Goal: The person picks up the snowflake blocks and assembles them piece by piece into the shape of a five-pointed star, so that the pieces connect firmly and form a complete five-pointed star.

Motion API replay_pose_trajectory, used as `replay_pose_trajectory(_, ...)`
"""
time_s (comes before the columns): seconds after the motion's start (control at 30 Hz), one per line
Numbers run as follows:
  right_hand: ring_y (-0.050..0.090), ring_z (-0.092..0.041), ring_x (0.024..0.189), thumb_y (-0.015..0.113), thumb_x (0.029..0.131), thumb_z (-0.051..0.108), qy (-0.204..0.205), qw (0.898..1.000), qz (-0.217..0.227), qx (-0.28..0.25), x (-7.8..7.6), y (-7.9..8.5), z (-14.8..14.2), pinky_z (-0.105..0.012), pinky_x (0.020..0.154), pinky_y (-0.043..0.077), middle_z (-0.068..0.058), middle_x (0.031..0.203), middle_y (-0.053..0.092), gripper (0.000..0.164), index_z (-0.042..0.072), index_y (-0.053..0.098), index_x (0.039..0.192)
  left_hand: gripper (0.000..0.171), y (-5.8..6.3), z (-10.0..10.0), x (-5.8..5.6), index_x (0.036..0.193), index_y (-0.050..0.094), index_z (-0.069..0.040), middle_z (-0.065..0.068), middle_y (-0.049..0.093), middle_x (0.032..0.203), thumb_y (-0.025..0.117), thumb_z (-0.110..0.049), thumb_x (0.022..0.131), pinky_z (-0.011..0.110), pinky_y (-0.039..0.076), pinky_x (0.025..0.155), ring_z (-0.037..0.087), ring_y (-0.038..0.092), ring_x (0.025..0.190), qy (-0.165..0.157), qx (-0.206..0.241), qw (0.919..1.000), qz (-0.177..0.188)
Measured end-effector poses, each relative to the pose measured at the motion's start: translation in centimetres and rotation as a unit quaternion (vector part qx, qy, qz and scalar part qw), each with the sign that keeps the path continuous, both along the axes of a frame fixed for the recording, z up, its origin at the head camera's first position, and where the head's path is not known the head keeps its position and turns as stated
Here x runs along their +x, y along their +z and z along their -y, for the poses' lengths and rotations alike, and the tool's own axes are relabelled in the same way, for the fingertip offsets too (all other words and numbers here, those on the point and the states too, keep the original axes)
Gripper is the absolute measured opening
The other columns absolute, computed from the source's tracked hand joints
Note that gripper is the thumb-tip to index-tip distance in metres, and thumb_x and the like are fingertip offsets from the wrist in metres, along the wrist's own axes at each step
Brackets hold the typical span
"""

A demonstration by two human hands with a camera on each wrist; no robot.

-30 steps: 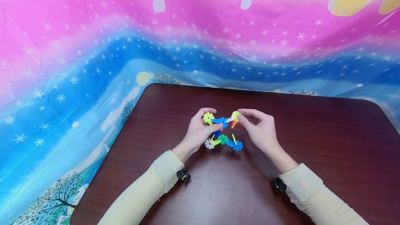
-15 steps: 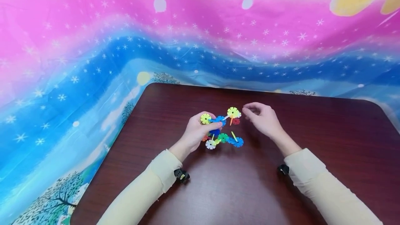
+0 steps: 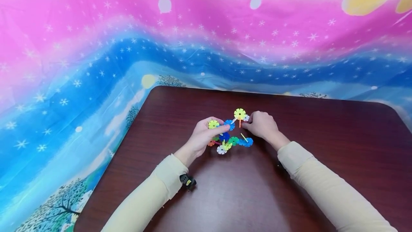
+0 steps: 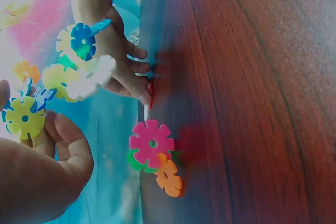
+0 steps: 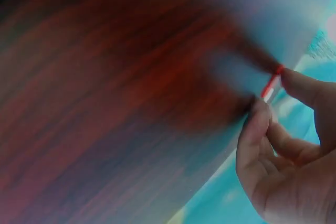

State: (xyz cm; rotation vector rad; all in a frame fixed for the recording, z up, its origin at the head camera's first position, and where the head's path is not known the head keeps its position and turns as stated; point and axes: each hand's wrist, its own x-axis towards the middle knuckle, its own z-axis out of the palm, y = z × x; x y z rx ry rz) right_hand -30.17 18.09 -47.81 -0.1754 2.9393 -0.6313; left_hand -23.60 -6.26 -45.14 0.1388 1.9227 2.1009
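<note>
Closest to my head camera come the cream sleeves (image 3: 138, 192), and past them both hands at work. The left hand (image 3: 202, 136) holds a colourful cluster of notched, flower-shaped plastic discs (image 3: 224, 137), its thumb lying over a mid-blue disc (image 3: 229, 122) and its fingers curled behind. On the right hand (image 3: 264, 125), thumb and finger are drawn nearly together, pinching a thin red plastic disc (image 5: 271, 83) that my right wrist view catches edge-on. The blur there keeps me from telling whether that disc is fully slotted into its white neighbour.

I judge the build well along: most of the discs I can see are linked by their notches into one open, branching frame, held over the table in front of the person. What looks left is the right-hand end, where the red disc is being handled; I see a gap between the upper and lower arms there.

The frame is airy and lopsided: a yellow-green disc (image 3: 239, 111) at the top, a white disc (image 3: 221, 149) at the bottom, and a pink disc (image 4: 152, 136) and an orange disc (image 4: 172, 182) hanging low in the left wrist view.

Beyond lie the dark red-brown wood-grain table (image 3: 334, 131) and a pink-and-blue snowflake cloth (image 3: 206, 35).
</note>
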Motion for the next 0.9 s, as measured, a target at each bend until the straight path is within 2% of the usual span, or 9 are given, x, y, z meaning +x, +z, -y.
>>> replay_pose_trajectory(0.13, 0.058, -0.022, 0.071, 0.078, 0.094, 0.034, 0.008, 0.999, 0.045, -0.020, 0.03, 0.14, -0.32, -0.039, 0.068, 0.049, -0.003, 0.073, 0.064, 0.026, 0.011, 0.073, 0.082, 0.027, -0.02, -0.08, -0.06, 0.109, 0.067, -0.007, 0.001, 0.064, 0.080, 0.080, -0.024, 0.093, 0.063, 0.046, 0.092, 0.016, 0.057, 0.075, -0.004, -0.009, 0.9999, 0.000)
replay_pose_trajectory(0.23, 0.060, -0.023, 0.077, 0.075, 0.096, 0.030, 0.021, 0.997, 0.066, -0.033, 0.17, 0.11, -0.41, -0.040, 0.074, 0.051, -0.005, 0.083, 0.069, 0.021, 0.009, 0.076, 0.090, 0.026, -0.11, -0.12, -0.12, 0.107, 0.066, -0.009, 0.002, 0.061, 0.079, 0.081, -0.024, 0.093, 0.057, 0.047, 0.085, 0.016, 0.055, 0.073, -0.001, -0.009, 1.0000, 0.003)
replay_pose_trajectory(0.3, 0.061, -0.023, 0.080, 0.075, 0.097, 0.032, 0.025, 0.997, 0.062, -0.039, 0.24, -0.06, -0.41, -0.041, 0.076, 0.053, -0.006, 0.089, 0.070, 0.025, 0.007, 0.075, 0.097, 0.024, -0.14, -0.13, -0.14, 0.103, 0.064, -0.009, 0.003, 0.061, 0.078, 0.081, -0.023, 0.092, 0.050, 0.046, 0.081, 0.016, 0.054, 0.071, 0.001, -0.003, 1.0000, 0.007)
replay_pose_trajectory(0.4, 0.063, -0.027, 0.086, 0.079, 0.093, 0.036, 0.029, 0.999, 0.033, -0.029, 0.36, -0.30, -0.41, -0.045, 0.080, 0.054, -0.010, 0.097, 0.070, 0.038, 0.002, 0.071, 0.107, 0.023, -0.11, -0.16, -0.13, 0.101, 0.061, -0.008, 0.005, 0.065, 0.082, 0.079, -0.018, 0.093, 0.041, 0.050, 0.081, 0.015, 0.061, 0.073, 0.002, 0.020, 0.9997, 0.013)
replay_pose_trajectory(0.5, 0.063, -0.031, 0.092, 0.082, 0.089, 0.037, 0.032, 0.999, 0.006, -0.013, 0.38, -0.45, -0.46, -0.049, 0.084, 0.055, -0.015, 0.104, 0.069, 0.049, -0.002, 0.068, 0.116, 0.026, -0.08, -0.18, -0.13, 0.109, 0.058, -0.007, 0.007, 0.070, 0.095, 0.077, -0.012, 0.094, 0.038, 0.055, 0.087, 0.015, 0.069, 0.082, 0.001, 0.042, 0.9990, 0.015)
replay_pose_trajectory(0.7, 0.063, -0.033, 0.090, 0.080, 0.091, 0.036, 0.009, 1.000, -0.020, -0.004, 0.23, -0.65, -0.57, -0.051, 0.082, 0.054, -0.018, 0.103, 0.069, 0.051, -0.004, 0.068, 0.119, 0.050, -0.01, -0.03, -0.09, 0.141, 0.055, -0.008, 0.010, 0.071, 0.106, 0.074, -0.009, 0.095, 0.043, 0.057, 0.091, 0.018, 0.073, 0.087, -0.013, 0.049, 0.9987, 0.009)
replay_pose_trajectory(0.8, 0.063, -0.033, 0.090, 0.079, 0.092, 0.035, 0.006, 1.000, -0.024, -0.001, 0.08, -0.62, -0.59, -0.051, 0.082, 0.054, -0.019, 0.104, 0.069, 0.047, -0.004, 0.070, 0.117, 0.053, 0.01, 0.08, -0.07, 0.146, 0.055, -0.007, 0.009, 0.070, 0.107, 0.072, -0.009, 0.095, 0.042, 0.057, 0.089, 0.017, 0.072, 0.088, -0.021, 0.048, 0.9986, 0.006)
replay_pose_trajectory(0.9, 0.063, -0.033, 0.094, 0.078, 0.093, 0.032, 0.013, 1.000, 0.000, -0.007, -0.10, -0.39, -0.67, -0.052, 0.086, 0.054, -0.019, 0.108, 0.068, 0.043, -0.004, 0.071, 0.115, 0.052, 0.05, 0.09, -0.09, 0.146, 0.058, -0.007, 0.008, 0.069, 0.109, 0.071, -0.009, 0.096, 0.037, 0.057, 0.085, 0.018, 0.072, 0.090, -0.023, 0.049, 0.9985, 0.006)
